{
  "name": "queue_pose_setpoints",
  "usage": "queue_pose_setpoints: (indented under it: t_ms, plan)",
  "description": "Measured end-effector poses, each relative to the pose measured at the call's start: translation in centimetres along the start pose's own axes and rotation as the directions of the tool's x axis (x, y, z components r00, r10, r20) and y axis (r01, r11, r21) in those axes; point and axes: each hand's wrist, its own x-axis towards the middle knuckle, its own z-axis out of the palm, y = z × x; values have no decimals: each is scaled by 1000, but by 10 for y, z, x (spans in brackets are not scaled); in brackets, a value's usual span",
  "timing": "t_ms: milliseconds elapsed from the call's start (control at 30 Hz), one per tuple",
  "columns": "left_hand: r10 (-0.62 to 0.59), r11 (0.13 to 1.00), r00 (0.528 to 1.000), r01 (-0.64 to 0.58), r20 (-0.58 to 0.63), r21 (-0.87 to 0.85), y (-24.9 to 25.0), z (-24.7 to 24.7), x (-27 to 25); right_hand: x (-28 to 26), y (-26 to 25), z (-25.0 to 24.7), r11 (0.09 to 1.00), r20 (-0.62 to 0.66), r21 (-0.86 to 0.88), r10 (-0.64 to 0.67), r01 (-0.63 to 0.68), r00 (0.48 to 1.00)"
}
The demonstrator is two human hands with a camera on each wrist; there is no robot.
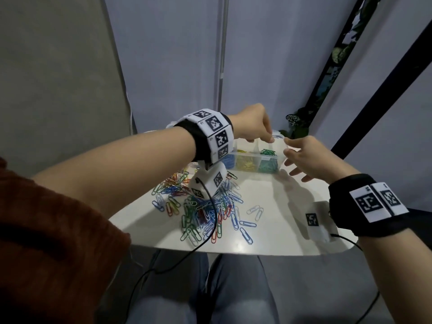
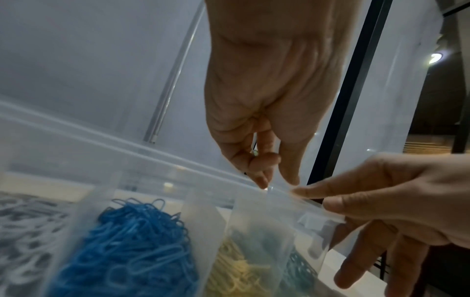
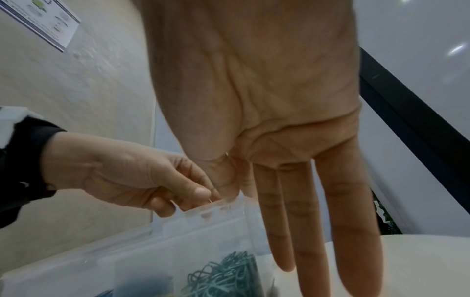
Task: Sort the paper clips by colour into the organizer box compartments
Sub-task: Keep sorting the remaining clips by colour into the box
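Currently both hands at the far right corner of the organizer box [image 1: 254,160], over the back rim.

Left hand [image 1: 253,123] hangs above the box, fingers curled, thumb and forefinger pinched just above the rim; can't tell whether a clip sits between them, too small and blurred. Right hand [image 1: 304,157] pinches the box's corner rim with thumb and forefinger, other three fingers [image 3: 351,211] straight, spread down past the box's right end wall. Box sits at the table's [image 1: 280,232] far edge; visible compartments hold blue clips [image 2: 132,245], yellow clips [image 1: 245,163] and green clips [image 1: 268,163], one colour each, side by side. Loose mixed paper clips [image 1: 201,206] lie piled on the table nearer the person, apart from the box.
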Motion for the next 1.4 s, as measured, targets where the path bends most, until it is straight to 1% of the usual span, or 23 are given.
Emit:
queue_pose_setpoints:
  t_ms: [67,133,200,267,333,400,467,533,633,800,900,967,1000,1033,1100,1200,1267,1333,1400]
  plan:
    - [66,997,997,-68,-38,-44,-3,-10,-18,0,0,0,1000,1,-3,1,-1,1000]
    - [145,988,989,-146,-27,-53,-10,-21,-39,1,0,1,1000,-3,-4,3,-3,1000]
    - [211,977,977,-211,23,11,-20,-32,-63,2,1,1,1000,-6,-2,3,-3,1000]
    - [240,962,966,-250,95,112,-34,-39,-84,2,1,0,1000,-9,0,4,-4,1000]
    - [217,945,959,-254,183,206,-52,-38,-102,3,1,0,1000,-13,2,11,-11,1000]
    - [182,934,947,-250,263,254,-71,-33,-114,3,-1,-1,1000,-22,2,21,-21,1000]
    - [143,931,940,-234,309,280,-84,-27,-120,5,-3,0,1000,-31,-9,26,-27,999]
    - [106,930,940,-209,325,302,-91,-21,-122,6,-5,1,999,-41,-18,33,-33,999]
    - [88,931,950,-185,299,314,-95,-11,-122,7,-5,2,999,-48,-34,38,-40,998]
    - [127,931,968,-192,218,311,-97,-5,-121,6,-6,2,998,-55,-51,34,-37,998]
    - [120,962,983,-150,140,228,-99,-12,-120,6,-6,3,998,-55,-47,32,-35,998]
    - [120,984,988,-131,95,120,-98,-18,-121,6,-7,2,998,-52,-46,33,-35,998]
    - [132,988,987,-139,94,71,-96,-22,-124,6,-7,2,998,-52,-44,34,-36,998]
    - [149,988,982,-154,115,33,-93,-25,-127,6,-7,2,998,-51,-42,35,-37,998]
    - [187,982,958,-191,218,-5,-88,-32,-135,6,-7,2,998,-52,-40,36,-38,998]
    - [181,976,888,-216,423,37,-86,-31,-147,7,-7,3,999,-52,-39,36,-38,998]
    - [154,972,848,-224,507,78,-88,-24,-151,7,-7,3,999,-53,-35,38,-39,998]
    - [134,964,832,-236,539,125,-90,-16,-154,6,-8,3,999,-56,-35,38,-40,998]
    - [137,954,844,-253,519,161,-93,-13,-154,6,-9,3,998,-59,-42,40,-42,997]
